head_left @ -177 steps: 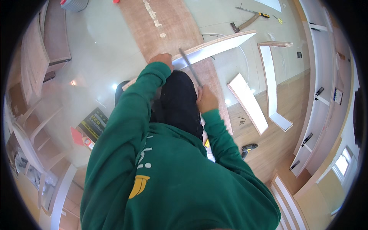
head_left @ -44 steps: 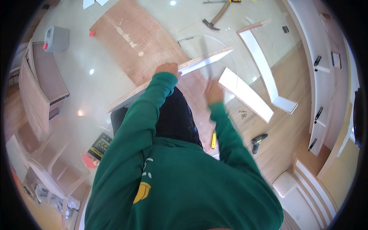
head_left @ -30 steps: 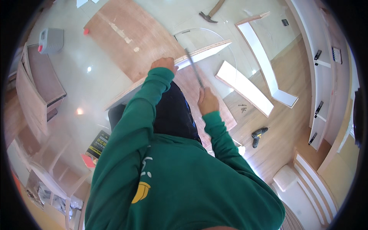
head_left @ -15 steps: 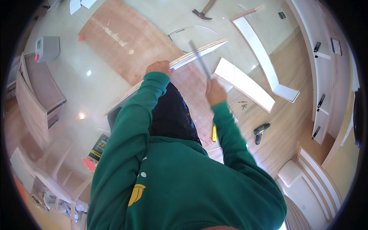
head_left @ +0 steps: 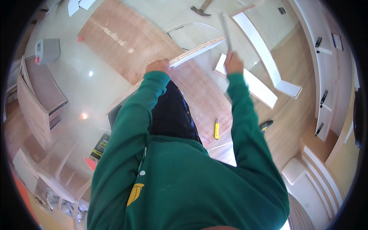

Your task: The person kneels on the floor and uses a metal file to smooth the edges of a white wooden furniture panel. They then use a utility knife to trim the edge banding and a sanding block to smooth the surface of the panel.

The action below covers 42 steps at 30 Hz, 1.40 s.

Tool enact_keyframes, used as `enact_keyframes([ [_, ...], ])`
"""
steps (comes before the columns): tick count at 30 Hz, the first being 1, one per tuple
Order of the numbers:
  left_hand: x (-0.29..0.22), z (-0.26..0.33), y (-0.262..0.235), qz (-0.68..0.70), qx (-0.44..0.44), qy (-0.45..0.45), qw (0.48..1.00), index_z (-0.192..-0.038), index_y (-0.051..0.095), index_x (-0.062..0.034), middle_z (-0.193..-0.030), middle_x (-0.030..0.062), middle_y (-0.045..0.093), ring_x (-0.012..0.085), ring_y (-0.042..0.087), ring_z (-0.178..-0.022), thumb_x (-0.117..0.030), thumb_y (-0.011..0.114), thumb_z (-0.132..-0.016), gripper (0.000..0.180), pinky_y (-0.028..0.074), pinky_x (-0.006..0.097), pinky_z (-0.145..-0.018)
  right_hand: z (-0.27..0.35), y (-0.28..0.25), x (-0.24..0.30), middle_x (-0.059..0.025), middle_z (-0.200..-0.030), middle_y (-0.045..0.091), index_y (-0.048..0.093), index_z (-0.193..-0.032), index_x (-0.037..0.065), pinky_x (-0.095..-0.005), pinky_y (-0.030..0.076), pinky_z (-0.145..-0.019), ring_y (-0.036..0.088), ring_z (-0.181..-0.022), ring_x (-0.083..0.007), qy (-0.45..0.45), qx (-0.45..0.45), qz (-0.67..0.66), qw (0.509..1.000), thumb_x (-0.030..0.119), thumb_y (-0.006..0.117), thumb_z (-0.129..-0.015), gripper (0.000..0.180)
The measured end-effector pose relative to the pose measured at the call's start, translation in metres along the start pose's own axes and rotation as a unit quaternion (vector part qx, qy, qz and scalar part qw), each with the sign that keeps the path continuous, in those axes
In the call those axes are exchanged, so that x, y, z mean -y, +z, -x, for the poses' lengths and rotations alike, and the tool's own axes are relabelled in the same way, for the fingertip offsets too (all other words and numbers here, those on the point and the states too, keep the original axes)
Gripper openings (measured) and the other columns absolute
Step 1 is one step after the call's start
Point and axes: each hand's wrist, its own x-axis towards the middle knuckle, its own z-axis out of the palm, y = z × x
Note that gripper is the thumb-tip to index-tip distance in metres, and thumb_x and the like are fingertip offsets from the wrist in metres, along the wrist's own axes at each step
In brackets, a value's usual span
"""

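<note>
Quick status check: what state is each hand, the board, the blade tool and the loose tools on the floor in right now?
left hand: gripping the board edge
right hand: raised, shut on the saw
saw: lifted clear of the board
board: tilted on edge
hammer: lying on floor
yellow knife: lying on floor

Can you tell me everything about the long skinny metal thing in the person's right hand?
The metal strip is long, thin, flat and grey, perhaps a saw blade or ruler; I cannot tell which. The right hand grips its lower end, and it sticks up and away from the fist, tilted a little. Its far end reaches toward the hammer on the floor. Its lower part passes by the end of the wooden board that the left hand steadies; whether it touches is unclear.
</note>
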Motion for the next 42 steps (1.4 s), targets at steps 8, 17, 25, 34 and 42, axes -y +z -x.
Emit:
enact_keyframes([
  [8, 0.002, 0.016, 0.018, -0.013, -0.050, 0.014, 0.999, -0.083, 0.068, -0.0096, -0.084, 0.0166, 0.070, 0.0348, 0.069, -0.080, -0.027, 0.062, -0.083, 0.019, 0.055, 0.046, -0.071, 0.156, -0.004, 0.029, -0.0278, -0.075, 0.063, 0.054, -0.092, 0.005, -0.0575, 0.049, -0.063, 0.062, -0.073, -0.0480, -0.073, 0.048, -0.037, 0.995, 0.031, 0.048, -0.098, 0.028],
  [17, 0.001, -0.002, 0.006, -0.015, -0.020, 0.017, 1.000, -0.095, 0.070, -0.0106, -0.088, 0.0163, 0.070, 0.0352, 0.068, -0.083, -0.039, 0.062, -0.084, 0.031, 0.054, 0.047, -0.076, 0.093, 0.013, -0.006, -0.0239, -0.078, 0.065, 0.054, -0.100, 0.008, -0.0555, 0.050, -0.060, 0.063, -0.069, -0.0460, -0.023, -0.030, -0.030, 0.999, 0.030, 0.046, -0.098, 0.024],
  [25, -0.004, 0.006, 0.011, -0.017, -0.005, 0.019, 1.000, -0.099, 0.071, -0.0133, -0.091, 0.0154, 0.071, 0.0353, 0.068, -0.085, -0.042, 0.063, -0.083, 0.033, 0.054, 0.047, -0.078, 0.018, -0.019, -0.002, -0.0235, -0.075, 0.065, 0.057, -0.106, 0.004, -0.0545, 0.051, -0.066, 0.065, -0.074, -0.0426, 0.008, -0.057, -0.021, 0.998, 0.036, 0.048, -0.097, 0.034],
  [34, 0.004, 0.016, 0.021, -0.023, -0.041, 0.015, 0.999, -0.089, 0.069, -0.0084, -0.085, 0.0171, 0.070, 0.0366, 0.068, -0.080, -0.033, 0.061, -0.084, 0.026, 0.054, 0.048, -0.073, 0.133, 0.033, 0.005, -0.0261, -0.071, 0.063, 0.060, -0.096, 0.006, -0.0578, 0.048, -0.059, 0.062, -0.065, -0.0454, -0.054, -0.001, -0.011, 0.998, 0.040, 0.045, -0.098, 0.037],
  [42, 0.004, 0.012, 0.025, -0.065, -0.014, 0.007, 0.998, -0.117, 0.063, -0.0135, -0.096, 0.0196, 0.069, 0.0390, 0.066, -0.090, -0.040, 0.063, -0.082, 0.044, 0.052, 0.050, -0.079, 0.110, 0.021, -0.091, -0.0250, -0.082, 0.066, 0.059, -0.090, 0.006, -0.0583, 0.047, -0.076, 0.061, -0.081, -0.0491, 0.072, -0.033, -0.069, 0.994, 0.043, 0.043, -0.098, 0.041],
])
